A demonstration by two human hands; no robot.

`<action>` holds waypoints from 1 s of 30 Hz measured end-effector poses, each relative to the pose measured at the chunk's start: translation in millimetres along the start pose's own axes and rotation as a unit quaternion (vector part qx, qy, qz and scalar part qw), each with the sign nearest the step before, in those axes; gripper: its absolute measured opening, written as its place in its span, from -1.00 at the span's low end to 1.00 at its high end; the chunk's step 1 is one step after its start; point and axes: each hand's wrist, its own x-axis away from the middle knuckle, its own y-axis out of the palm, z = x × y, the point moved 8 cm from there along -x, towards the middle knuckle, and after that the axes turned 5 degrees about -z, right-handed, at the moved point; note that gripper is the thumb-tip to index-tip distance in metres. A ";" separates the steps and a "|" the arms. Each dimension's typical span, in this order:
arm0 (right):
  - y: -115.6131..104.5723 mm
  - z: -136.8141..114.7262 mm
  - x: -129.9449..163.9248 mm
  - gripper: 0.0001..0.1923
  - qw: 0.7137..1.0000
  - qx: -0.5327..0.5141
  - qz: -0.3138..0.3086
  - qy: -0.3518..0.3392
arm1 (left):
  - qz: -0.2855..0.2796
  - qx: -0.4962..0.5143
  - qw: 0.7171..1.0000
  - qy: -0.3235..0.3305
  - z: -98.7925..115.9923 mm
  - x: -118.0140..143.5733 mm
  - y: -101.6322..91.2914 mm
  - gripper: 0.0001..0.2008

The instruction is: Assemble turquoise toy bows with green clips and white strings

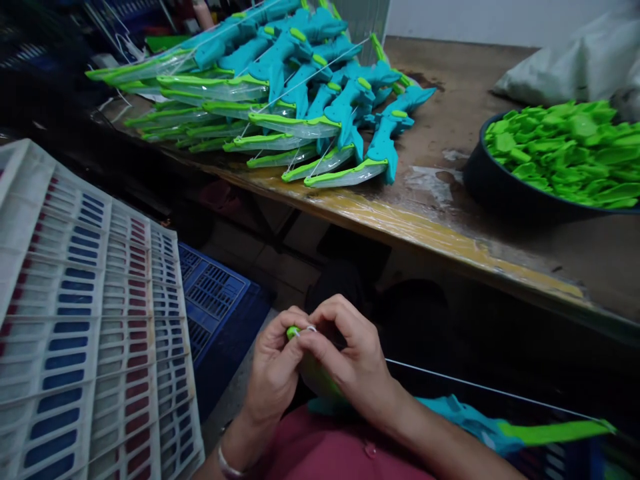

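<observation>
Both hands meet low in the view, in front of the table's near edge and above the person's lap. The left hand [274, 373] has its fingers curled together, pinched on the green tip [293, 331] of a toy bow [450, 417]. The right hand [353, 363] comes in from the other side, its thumb and forefinger closed on a thin white string [309, 329] right at that tip. The two hands touch each other there. The bow lies across the lap: its green limb runs down under the right hand, its teal grip shows beyond the right forearm, and its other green limb reaches toward the right edge of the view, with the string stretched taut above it.

On the table [450, 233], toward its far left corner, lies a pile of bows [295, 100] of the same kind, teal grips and green-edged clear limbs overlapping like a fan, the nearest ones reaching almost to the near edge. At the right side stands a dark bowl [505, 193] heaped with green parts [565, 150]. Behind it, at the far right corner, lies a pale bag [565, 60].

Left of the hands, below table level, a white crate [95, 320] with red and blue showing through its slots stands beside a blue crate [215, 300].
</observation>
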 end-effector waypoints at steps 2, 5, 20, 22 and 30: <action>2.7 12.5 2.6 -0.76 0.995 -0.084 0.008 0.059 | -0.020 0.019 1.000 -0.009 -1.1 1.5 3.4 -0.95; 6.6 21.0 6.4 -0.69 0.986 -0.135 0.019 0.100 | -0.026 0.046 0.998 -0.019 -3.8 3.9 5.3 -0.96; 4.5 0.0 6.2 -0.91 0.997 0.028 -0.065 -0.041 | 0.081 0.015 0.994 -0.067 -11.5 -3.3 -5.4 -0.72; 2.3 0.4 3.4 -0.91 0.996 0.034 -0.062 -0.052 | 0.062 0.020 0.996 -0.067 -10.5 -6.3 -2.0 -0.71; -11.1 -12.1 -7.4 -0.84 0.983 0.118 -0.044 -0.131 | 0.045 -0.005 0.996 -0.076 -18.0 -9.6 1.5 -0.83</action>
